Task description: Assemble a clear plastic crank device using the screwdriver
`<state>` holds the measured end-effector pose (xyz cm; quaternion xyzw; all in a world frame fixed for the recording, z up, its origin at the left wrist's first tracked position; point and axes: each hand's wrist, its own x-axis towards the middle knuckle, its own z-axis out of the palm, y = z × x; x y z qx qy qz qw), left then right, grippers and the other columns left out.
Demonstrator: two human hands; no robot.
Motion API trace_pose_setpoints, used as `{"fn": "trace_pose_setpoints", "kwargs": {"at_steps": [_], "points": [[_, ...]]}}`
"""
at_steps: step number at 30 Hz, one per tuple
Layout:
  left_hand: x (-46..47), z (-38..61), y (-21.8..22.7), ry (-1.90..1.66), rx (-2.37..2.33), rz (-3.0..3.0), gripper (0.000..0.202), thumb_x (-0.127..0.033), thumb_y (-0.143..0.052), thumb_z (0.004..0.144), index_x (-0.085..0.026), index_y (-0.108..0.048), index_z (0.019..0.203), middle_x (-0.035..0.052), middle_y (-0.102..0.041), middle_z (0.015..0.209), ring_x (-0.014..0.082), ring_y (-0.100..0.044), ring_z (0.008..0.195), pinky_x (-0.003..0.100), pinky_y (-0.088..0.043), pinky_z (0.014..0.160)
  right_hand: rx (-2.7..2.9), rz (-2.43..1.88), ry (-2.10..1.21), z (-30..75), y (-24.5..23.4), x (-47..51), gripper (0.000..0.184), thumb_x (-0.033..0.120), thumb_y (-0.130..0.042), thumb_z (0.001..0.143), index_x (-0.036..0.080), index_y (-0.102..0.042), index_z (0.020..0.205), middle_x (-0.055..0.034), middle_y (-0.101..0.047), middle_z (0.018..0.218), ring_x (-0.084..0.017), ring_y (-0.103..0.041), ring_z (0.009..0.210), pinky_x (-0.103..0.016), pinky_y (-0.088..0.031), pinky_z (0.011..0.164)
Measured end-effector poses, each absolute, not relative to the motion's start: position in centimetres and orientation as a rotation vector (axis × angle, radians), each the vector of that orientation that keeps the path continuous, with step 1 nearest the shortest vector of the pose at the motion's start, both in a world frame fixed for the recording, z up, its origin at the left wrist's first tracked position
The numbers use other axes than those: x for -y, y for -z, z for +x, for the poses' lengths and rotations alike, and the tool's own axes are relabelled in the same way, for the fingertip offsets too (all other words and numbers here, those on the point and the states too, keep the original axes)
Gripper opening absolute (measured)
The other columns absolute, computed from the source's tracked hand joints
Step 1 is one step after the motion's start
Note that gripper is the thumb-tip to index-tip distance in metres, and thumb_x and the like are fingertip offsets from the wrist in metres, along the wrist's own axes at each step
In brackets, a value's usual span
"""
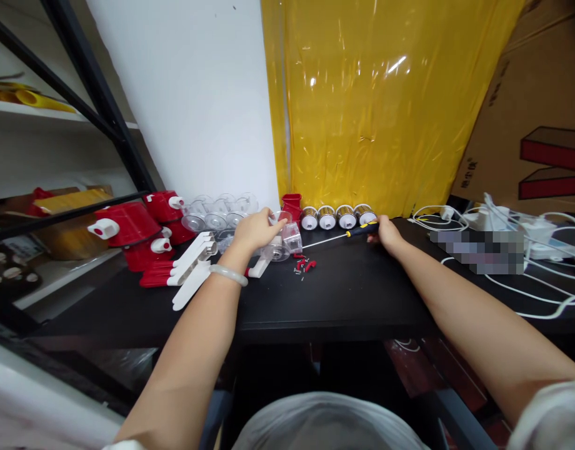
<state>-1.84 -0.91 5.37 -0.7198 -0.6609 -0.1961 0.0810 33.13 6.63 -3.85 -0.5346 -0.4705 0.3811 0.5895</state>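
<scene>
With fingers closed round it, my left hand [257,232] holds a clear plastic housing [292,237] over the black table. A screwdriver [360,230] with a black and yellow handle is gripped in my right hand [385,234]. Its long thin shaft points left, and the tip is at or very near the housing's right side; whether it touches a screw I cannot tell. Small red parts [309,266] and tiny screws lie just in front of the housing. A white crank handle [259,267] with a red end sits below my left hand.
White and red handles [191,265] lie left of my arm, near red housings [128,228]. Clear round parts [215,219] stand against the white panel. Several metallic drums [327,217] and a red funnel-like piece [292,205] line the back. White cables [545,250] tangle at right.
</scene>
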Motion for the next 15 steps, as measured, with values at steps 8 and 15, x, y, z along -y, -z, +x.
{"fn": "trace_pose_setpoints", "kwargs": {"at_steps": [8,15], "points": [[0.6,-1.9,-5.2,0.581,1.978,-2.149,0.062,-0.072,-0.037,0.085,-0.022,-0.060,0.113,0.0123,-0.071,0.110,0.0315,-0.065,0.101,0.040,-0.046,0.085,0.969,-1.108,-1.180,32.0,2.5,-5.1,0.016,0.022,-0.042,0.081,0.020,-0.057,0.086,-0.0023,-0.069,0.070,-0.019,-0.070,0.060,-0.031,-0.053,0.060],[0.6,-1.9,-5.3,0.623,1.976,-2.142,0.065,-0.073,-0.037,0.084,-0.020,-0.059,0.115,0.0137,-0.071,0.110,0.0336,-0.065,0.100,0.042,-0.047,0.082,1.260,-1.121,-0.912,32.7,3.1,-5.2,0.029,0.046,-0.043,0.096,0.023,-0.049,0.081,0.0058,-0.050,0.041,-0.011,-0.047,0.033,-0.027,-0.051,0.052]]}}
